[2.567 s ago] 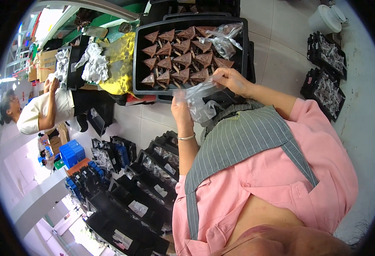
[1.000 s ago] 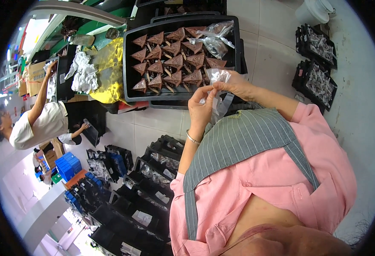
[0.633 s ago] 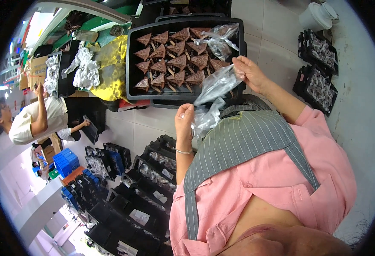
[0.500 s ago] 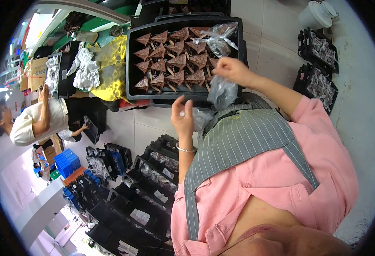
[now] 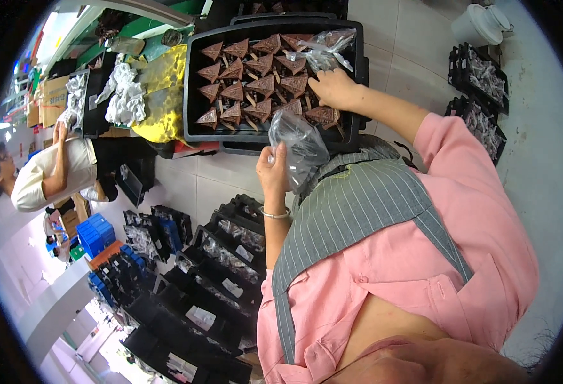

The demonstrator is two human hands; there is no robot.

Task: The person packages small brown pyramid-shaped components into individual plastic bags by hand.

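My left hand (image 5: 273,169) pinches the edge of a clear plastic bag (image 5: 299,148), which stands puffed out in front of my apron, beside the near rim of a black tray (image 5: 197,136). Inside the tray lie rows of brown triangular pieces (image 5: 263,85) with a raised pattern and short pale sticks. My right hand (image 5: 336,89) reaches over the tray's right side, fingers curled down among the pieces. Whatever lies under its fingertips is hidden. More crumpled clear bags (image 5: 325,54) lie in the tray's far right corner, just beyond my right hand.
Left of the tray is a yellow-and-black cloth (image 5: 166,96), then white crumpled material (image 5: 126,96). Stacked black crates (image 5: 221,256) of bagged items stand at lower left. More crates (image 5: 484,77) and a white bucket (image 5: 480,25) are at right. A co-worker (image 5: 54,169) stands at far left.
My right hand has left the plastic bag and moved up and left into the tray. The bag has shifted left, now held by my left hand and more spread out.
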